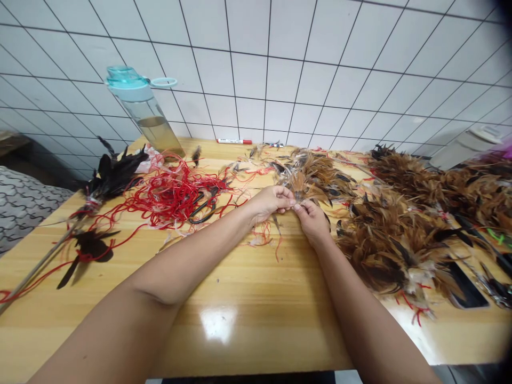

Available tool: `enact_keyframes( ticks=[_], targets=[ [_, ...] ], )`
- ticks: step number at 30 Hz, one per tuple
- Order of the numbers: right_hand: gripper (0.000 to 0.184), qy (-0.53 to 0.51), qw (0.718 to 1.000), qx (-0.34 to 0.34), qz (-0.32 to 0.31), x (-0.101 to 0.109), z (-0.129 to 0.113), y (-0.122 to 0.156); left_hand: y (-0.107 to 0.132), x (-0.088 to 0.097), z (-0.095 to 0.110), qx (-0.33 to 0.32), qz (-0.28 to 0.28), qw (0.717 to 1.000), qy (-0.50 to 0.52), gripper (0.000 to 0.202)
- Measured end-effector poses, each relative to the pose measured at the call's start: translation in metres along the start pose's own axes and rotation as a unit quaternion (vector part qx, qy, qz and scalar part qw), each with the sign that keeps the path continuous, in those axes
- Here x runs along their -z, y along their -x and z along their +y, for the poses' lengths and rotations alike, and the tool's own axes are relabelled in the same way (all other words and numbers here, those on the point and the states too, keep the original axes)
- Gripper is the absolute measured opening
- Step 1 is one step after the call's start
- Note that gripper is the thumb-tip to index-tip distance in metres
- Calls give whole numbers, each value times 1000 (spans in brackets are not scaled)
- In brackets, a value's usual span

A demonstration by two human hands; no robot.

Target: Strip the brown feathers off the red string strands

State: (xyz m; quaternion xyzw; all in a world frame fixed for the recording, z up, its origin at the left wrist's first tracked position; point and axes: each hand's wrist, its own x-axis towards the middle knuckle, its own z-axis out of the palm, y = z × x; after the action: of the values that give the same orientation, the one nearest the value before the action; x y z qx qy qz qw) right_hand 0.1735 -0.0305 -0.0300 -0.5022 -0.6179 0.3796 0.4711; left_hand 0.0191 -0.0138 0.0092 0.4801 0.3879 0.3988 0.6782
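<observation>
My left hand (pixel 272 204) and my right hand (pixel 312 221) meet at the middle of the wooden table (pixel 240 314), their fingertips pinching the base of a small brown feather bunch (pixel 298 186). Behind it lies a larger heap of loose brown feathers (pixel 316 176). Just right of my right hand, long strings of brown rooster feathers (pixel 388 240) are piled with red thread among them. A tangle of red string (pixel 172 194) lies left of my left hand, with black-handled scissors (pixel 203 209) partly buried in it.
Black feathers on a wooden stick (pixel 114 175) lie at the table's left, above another black feather tuft (pixel 90 246). A water bottle (pixel 144 109) and a red marker (pixel 234 141) stand against the tiled wall (pixel 248 74). A black rectangular object (pixel 468 285) lies at right.
</observation>
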Motion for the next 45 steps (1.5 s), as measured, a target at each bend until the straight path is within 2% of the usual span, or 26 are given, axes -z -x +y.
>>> enact_keyframes(
  ticks=[4, 9, 15, 17, 20, 23, 27, 32, 40, 45],
  targets=[
    [23, 54, 998, 19, 1, 1, -4, -1, -1, 0, 0, -33, 13, 996, -81, 24],
    [16, 126, 991, 50, -11, 0, -7, -2, -2, 1, 1, -40, 7, 987, -156, 24],
    [10, 214, 975, 59, -2, -2, -3, 1, -2, -2, -2, -80, 28, 953, -290, 16],
    [11, 205, 977, 64, -8, -3, -3, 2, -3, -1, -3, -86, 34, 951, -295, 14],
    [15, 133, 989, 55, -18, -4, -5, 3, -4, 2, -2, -74, 34, 971, -224, 14],
    [20, 11, 999, 20, -23, -4, -8, 3, -4, 7, 3, -51, 28, 988, -143, 16],
    [26, -95, 994, -44, -33, -3, -9, 2, -2, 11, 8, -50, 14, 993, -110, 19],
    [24, -94, 992, -61, -62, -1, -7, 1, -5, 10, 7, -71, -18, 984, -163, 20],
    [20, -18, 997, -3, -78, 2, -3, -1, -4, 6, 8, -99, -38, 970, -217, 23],
    [23, -20, 997, 21, -68, 3, -9, 0, 0, 22, 22, -89, -87, 962, -241, 23]
  ],
)
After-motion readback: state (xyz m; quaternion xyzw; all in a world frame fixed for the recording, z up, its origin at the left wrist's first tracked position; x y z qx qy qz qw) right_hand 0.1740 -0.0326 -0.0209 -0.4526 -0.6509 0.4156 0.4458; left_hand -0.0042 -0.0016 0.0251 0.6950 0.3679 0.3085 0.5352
